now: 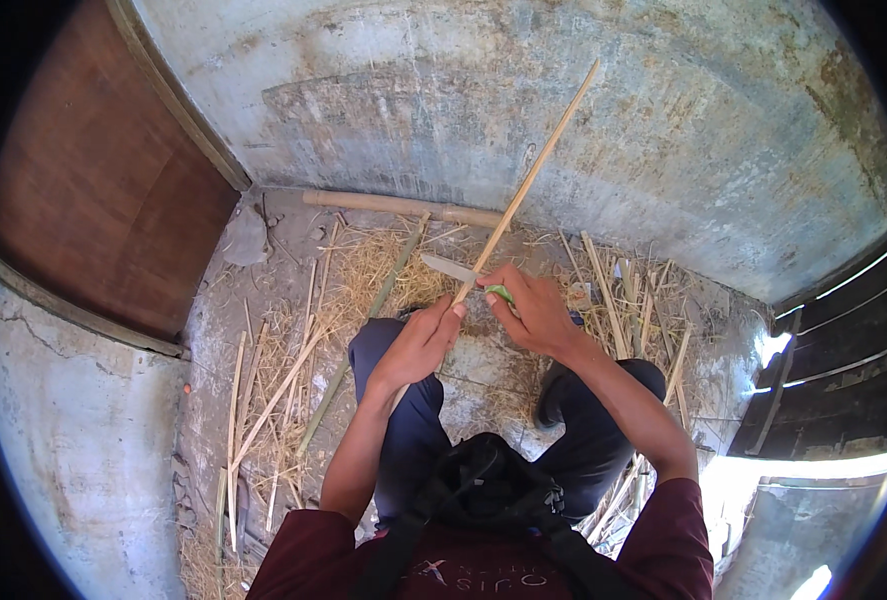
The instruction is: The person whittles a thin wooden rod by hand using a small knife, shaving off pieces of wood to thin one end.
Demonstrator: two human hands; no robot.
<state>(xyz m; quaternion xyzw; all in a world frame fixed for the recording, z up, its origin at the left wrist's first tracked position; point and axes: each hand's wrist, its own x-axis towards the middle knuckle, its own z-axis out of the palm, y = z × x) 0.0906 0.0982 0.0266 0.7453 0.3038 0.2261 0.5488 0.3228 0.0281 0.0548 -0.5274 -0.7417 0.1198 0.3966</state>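
Note:
A long, pale bamboo strip (540, 163) slants from between my knees up toward the far wall. My left hand (423, 342) is closed round its lower part above my left knee. In my right hand (533, 308) is a knife (448, 268) with a green handle, mostly covered by my fingers. Its blade points left and lies across the strip, just beyond my left hand. The exact contact between edge and bamboo is too small to make out.
Straw-like shavings (363, 275) cover the floor, with several loose strips on both sides of my legs. A green bamboo strip (403, 268) lies left of centre. A thick bamboo pole (383, 203) rests along the stained wall (413, 110). A brown door (103, 170) stands at the left.

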